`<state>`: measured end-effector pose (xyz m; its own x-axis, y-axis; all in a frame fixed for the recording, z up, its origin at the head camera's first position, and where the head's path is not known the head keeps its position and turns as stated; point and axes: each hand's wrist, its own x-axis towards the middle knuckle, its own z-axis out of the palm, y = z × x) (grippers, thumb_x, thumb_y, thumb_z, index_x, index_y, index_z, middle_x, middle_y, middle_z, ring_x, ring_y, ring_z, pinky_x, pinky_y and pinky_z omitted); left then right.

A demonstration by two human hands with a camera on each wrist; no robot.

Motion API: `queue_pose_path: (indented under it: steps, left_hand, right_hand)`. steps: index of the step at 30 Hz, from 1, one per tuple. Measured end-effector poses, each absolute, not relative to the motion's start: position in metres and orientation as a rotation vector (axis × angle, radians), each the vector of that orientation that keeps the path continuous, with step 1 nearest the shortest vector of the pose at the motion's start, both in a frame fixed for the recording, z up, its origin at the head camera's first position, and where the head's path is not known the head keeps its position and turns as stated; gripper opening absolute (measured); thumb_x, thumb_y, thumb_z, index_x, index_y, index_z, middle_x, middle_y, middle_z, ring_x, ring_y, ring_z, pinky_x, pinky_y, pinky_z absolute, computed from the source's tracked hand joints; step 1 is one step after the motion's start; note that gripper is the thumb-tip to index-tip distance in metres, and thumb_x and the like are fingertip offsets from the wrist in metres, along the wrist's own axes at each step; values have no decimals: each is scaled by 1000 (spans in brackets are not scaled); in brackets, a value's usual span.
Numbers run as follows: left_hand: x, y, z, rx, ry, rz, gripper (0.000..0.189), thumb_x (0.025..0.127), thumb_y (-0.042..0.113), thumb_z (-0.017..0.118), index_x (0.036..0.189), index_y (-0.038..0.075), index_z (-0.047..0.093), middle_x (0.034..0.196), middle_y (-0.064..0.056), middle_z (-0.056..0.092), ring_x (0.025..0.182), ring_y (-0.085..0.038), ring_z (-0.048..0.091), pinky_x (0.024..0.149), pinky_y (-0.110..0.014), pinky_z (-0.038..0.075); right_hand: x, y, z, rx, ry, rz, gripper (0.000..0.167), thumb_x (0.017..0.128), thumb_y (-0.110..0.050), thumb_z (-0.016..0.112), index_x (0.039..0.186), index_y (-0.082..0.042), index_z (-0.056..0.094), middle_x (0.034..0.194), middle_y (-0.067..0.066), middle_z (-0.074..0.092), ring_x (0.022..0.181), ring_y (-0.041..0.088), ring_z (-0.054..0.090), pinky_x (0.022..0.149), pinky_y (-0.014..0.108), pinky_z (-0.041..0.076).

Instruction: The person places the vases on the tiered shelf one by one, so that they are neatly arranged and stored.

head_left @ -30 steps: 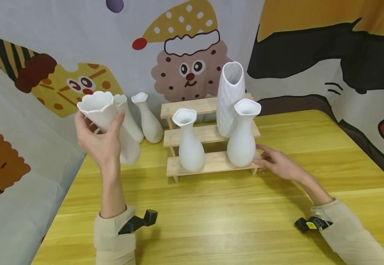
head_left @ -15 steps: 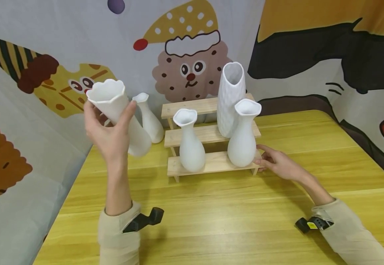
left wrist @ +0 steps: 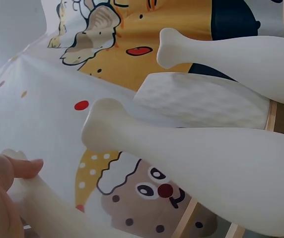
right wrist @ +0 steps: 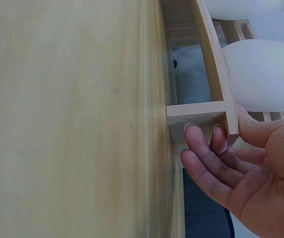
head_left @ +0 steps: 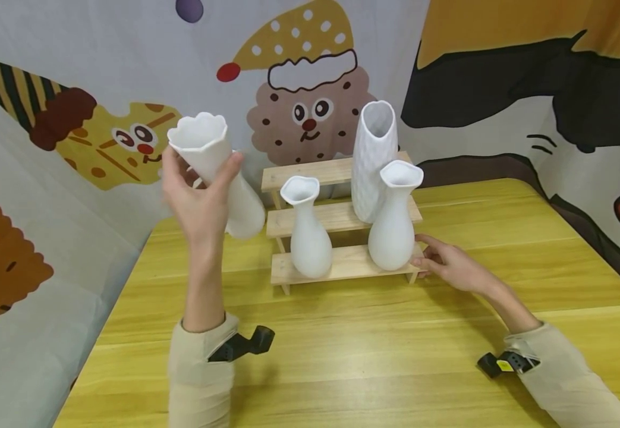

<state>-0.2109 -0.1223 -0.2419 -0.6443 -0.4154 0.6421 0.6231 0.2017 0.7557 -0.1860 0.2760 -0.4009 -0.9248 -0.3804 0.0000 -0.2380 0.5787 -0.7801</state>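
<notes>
Left hand [head_left: 197, 207]: our fingers [head_left: 172, 176] curl round the scalloped vase [head_left: 200, 135], tilted, just left of the wooden stand [head_left: 310, 174]
Right hand [head_left: 453, 267]: we pinch the stand's lowest step [head_left: 346, 261] at its right end
Lowest step: we see two narrow-necked vases [head_left: 311, 246] upright
Middle step [head_left: 336, 216]: one textured vase [head_left: 370, 160]
Counter [head_left: 342, 356]: bears the stand

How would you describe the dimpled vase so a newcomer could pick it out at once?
On the wooden table, find the three-tier stand. The dimpled vase is on the right of its middle shelf, behind a smooth narrow-necked vase. Of the stand's three vases, only it has textured walls and no pinched neck.
</notes>
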Motion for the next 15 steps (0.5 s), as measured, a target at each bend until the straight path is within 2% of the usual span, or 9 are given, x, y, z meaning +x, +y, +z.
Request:
queue_pose_path:
  steps: [7,15]
  left_hand:
    - [-220,-112,-240,-198,-1702,-1657,64,76,23,90,132,13,59,118,-5,65,101,-24,62,84,-38,54]
    - [-235,-99,-244,-174,-1760,-1664,65,77,23,90,131,8,57,117,-5,64,101,-20,62,86,-35,54]
  right_hand:
    - [-186,276,-402,-519,2650,-1257,63,104,-18,59,152,9,28,97,11,65,83,20,68,73,39,58]
    - [-187,276,-403,-520,2654,-1251,64,104,-19,59,152,9,28,99,12,66,83,20,69,73,39,58]
